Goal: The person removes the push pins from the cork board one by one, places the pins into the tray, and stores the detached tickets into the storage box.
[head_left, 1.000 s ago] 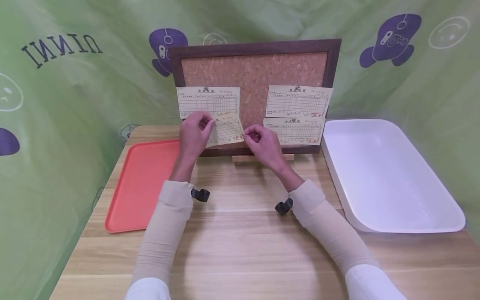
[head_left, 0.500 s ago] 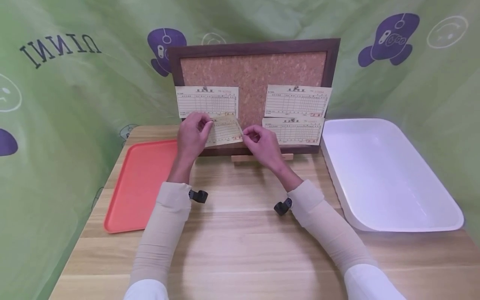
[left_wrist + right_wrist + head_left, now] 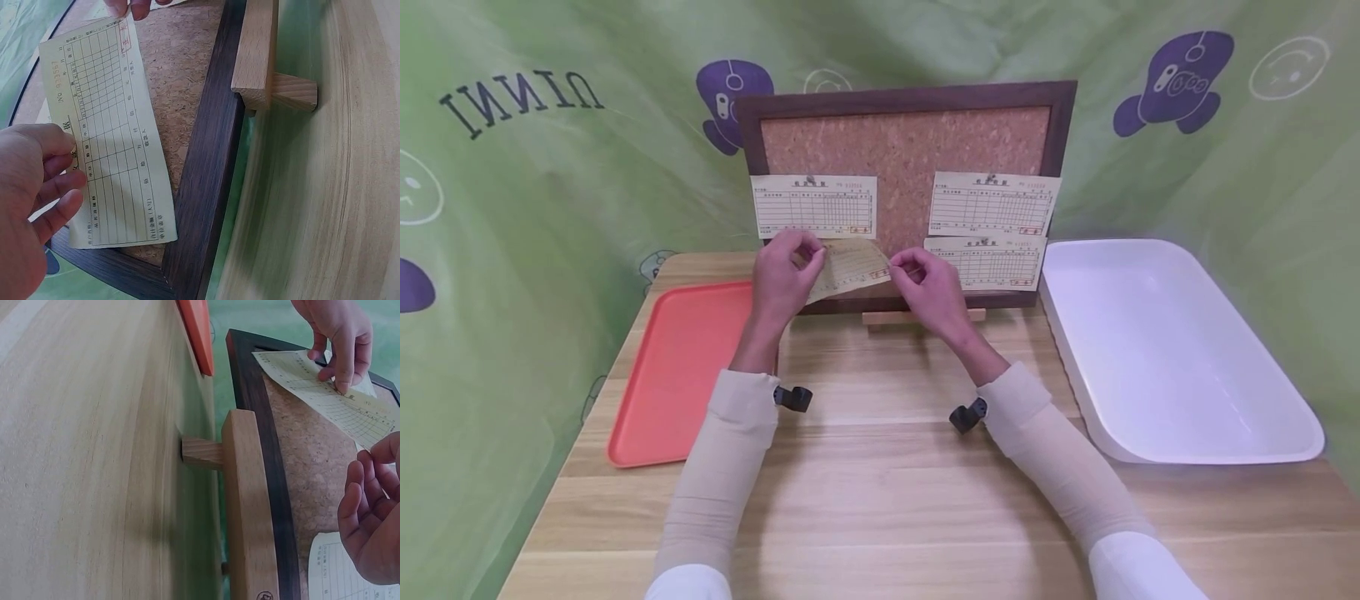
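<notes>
A printed paper receipt (image 3: 853,262) is pinched at its right edge between thumb and finger of my right hand (image 3: 931,290). My left hand (image 3: 781,275) pinches the same slip along its top edge, as the right wrist view shows. The slip bows a little and leans out from the lower left of a framed cork board (image 3: 902,137). Directly above it a second receipt (image 3: 814,204) hangs by a pin. On the right side of the board two more are pinned, an upper receipt (image 3: 995,202) and a lower receipt (image 3: 988,262), the lower one partly behind my right hand.
The board stands on a small wooden easel (image 3: 880,317) at the back of the wooden table (image 3: 880,483). A red tray (image 3: 677,375) lies at the left, and a deep white tray (image 3: 1180,358) stands at the right. Green printed cloth (image 3: 550,208) hangs behind.
The receipt's upper edge has dropped below the pinned one above and the slip has tilted out from the board. Both hands keep their pinch, the left shifting slightly down.
</notes>
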The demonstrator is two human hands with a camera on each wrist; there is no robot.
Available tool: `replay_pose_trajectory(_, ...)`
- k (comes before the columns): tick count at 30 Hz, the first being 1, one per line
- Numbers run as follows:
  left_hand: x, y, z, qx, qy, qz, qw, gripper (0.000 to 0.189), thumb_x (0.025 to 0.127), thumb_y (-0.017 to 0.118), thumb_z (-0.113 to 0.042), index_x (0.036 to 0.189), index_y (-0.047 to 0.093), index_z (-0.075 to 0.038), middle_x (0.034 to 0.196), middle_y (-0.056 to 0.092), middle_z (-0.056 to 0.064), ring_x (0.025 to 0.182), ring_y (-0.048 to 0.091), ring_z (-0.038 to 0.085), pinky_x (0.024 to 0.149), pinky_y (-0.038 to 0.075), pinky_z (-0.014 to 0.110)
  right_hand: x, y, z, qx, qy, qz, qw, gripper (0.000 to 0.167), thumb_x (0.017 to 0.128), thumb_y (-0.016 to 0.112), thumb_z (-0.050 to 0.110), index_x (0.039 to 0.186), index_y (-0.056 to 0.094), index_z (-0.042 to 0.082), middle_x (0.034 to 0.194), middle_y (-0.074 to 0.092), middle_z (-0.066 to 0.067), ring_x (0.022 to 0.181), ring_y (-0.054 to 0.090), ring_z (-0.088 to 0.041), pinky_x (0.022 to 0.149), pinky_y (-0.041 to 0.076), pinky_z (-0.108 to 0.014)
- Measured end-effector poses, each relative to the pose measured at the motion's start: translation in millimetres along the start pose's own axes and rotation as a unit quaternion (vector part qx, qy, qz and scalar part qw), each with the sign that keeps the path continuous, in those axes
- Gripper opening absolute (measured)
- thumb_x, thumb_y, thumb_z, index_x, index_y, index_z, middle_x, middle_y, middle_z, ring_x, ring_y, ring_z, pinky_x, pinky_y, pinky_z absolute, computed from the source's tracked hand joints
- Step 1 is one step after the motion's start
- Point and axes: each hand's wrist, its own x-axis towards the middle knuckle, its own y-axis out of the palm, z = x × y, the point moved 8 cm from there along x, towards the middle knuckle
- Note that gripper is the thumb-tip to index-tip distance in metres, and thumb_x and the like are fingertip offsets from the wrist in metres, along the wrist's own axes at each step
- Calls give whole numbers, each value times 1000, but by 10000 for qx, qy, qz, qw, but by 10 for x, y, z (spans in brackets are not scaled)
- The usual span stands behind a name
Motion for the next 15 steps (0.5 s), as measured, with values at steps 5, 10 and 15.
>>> replay_pose_trajectory(5,-29,-24,-30,-4,130,11,9999,4,90,71,3,90,70,-1,88,69,10,78,64,20,63,51,27,-19,-18,27,43,23,10,10000,8,97,68,9,101,72,3,89,69,-6,75,62,-19,67,52,-28)
replay_pose_trajectory(10,-49,-56,-79,-147,364,0,9992,6,89,72,4,93,73,0,88,71,11,77,65,20,62,50,25,-32,-31,44,59,37,45,10000,9,97,67,9,103,71,3,90,69,-6,76,63,-20,67,53,-28)
replay_pose_trajectory(15,-69,-82,-140,-245,516,129,9983,8,90,72,5,93,75,-2,91,73,10,76,65,18,61,48,23,-34,-66,64,33,-28,-36,10000,9,97,67,9,102,72,3,90,69,-6,74,62,-20,64,51,-27)
